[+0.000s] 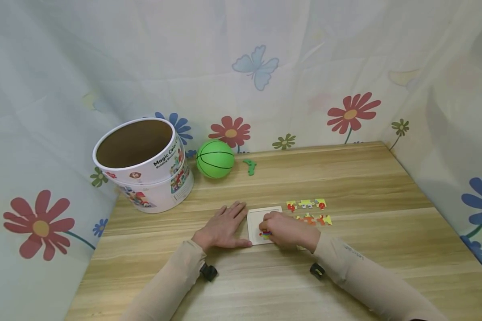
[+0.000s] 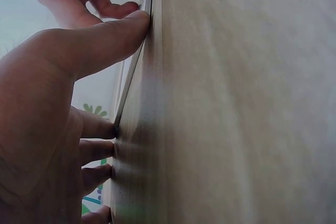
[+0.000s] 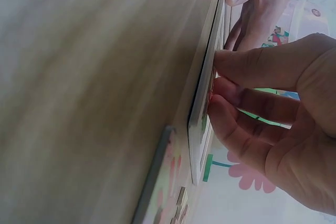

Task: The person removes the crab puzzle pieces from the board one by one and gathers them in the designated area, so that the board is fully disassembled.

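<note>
A square, pale wooden puzzle tray [image 1: 255,226] lies on the table between both hands. My left hand [image 1: 224,227] rests spread at its left side, with the thumb at the near left corner. In the left wrist view, the left thumb [image 2: 113,43] lies along the tray's edge with the other fingertips down on the table. My right hand [image 1: 287,228] is over the tray, its thumb and fingers bent together on a colourful puzzle piece [image 1: 266,235] in the near part. The fingers mostly cover that piece in the right wrist view.
Several loose jigsaw pieces [image 1: 306,204] lie in two rows right of the tray. A large white bucket [image 1: 156,196] stands at the back left, beside a green ball [image 1: 215,159] and a small green curved piece [image 1: 250,166]. A patterned cloth [image 1: 297,102] hangs behind the table.
</note>
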{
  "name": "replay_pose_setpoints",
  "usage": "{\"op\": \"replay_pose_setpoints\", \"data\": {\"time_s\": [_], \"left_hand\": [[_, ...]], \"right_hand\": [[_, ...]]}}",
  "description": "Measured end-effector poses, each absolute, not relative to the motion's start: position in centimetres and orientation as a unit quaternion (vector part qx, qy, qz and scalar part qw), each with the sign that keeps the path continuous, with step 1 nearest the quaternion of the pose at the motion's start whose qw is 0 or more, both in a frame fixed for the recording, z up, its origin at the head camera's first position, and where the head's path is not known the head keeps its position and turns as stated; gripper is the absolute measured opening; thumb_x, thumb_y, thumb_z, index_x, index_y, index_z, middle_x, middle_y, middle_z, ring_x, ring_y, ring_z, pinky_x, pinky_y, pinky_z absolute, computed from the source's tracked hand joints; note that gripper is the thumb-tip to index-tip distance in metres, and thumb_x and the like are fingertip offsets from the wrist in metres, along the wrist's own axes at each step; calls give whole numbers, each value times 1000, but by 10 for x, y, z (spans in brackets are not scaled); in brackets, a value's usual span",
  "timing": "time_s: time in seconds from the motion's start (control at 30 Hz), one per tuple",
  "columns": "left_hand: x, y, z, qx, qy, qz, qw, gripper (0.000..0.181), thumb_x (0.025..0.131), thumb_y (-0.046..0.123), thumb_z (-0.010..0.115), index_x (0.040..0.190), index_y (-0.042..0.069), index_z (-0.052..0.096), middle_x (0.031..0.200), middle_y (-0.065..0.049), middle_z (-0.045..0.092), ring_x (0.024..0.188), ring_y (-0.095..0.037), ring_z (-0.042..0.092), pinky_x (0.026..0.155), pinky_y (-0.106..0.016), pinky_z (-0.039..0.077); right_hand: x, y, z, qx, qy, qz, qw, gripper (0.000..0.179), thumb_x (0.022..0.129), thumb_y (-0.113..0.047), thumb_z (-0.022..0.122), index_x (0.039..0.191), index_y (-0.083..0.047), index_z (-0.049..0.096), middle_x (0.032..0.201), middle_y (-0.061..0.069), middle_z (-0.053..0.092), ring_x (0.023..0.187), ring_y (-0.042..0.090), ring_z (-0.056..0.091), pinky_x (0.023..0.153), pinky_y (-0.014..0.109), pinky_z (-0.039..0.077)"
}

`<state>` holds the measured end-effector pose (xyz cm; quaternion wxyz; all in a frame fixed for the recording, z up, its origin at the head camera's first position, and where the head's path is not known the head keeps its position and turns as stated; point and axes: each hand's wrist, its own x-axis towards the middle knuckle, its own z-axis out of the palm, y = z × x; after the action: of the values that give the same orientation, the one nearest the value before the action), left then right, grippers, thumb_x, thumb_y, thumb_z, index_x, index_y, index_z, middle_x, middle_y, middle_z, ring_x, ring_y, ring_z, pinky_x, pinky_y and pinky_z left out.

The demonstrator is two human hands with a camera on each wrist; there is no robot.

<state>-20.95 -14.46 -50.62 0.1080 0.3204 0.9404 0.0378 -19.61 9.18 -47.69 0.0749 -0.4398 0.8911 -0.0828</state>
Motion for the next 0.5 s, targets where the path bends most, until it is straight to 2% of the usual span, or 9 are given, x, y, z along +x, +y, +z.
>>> {"op": "replay_pose_setpoints", "data": {"time_s": [0.5], "left_hand": [[-210,-145,-507,318,941,37,109,108,79,81,49,156,9,22,164,-10,16,151,-28,13,119,-54,19]], "right_hand": [[-196,90,-480,-450,888,-76,60,16,82,-6,72,96,-12,69,87,-3,55,82,15,54,77,30,50]]}}
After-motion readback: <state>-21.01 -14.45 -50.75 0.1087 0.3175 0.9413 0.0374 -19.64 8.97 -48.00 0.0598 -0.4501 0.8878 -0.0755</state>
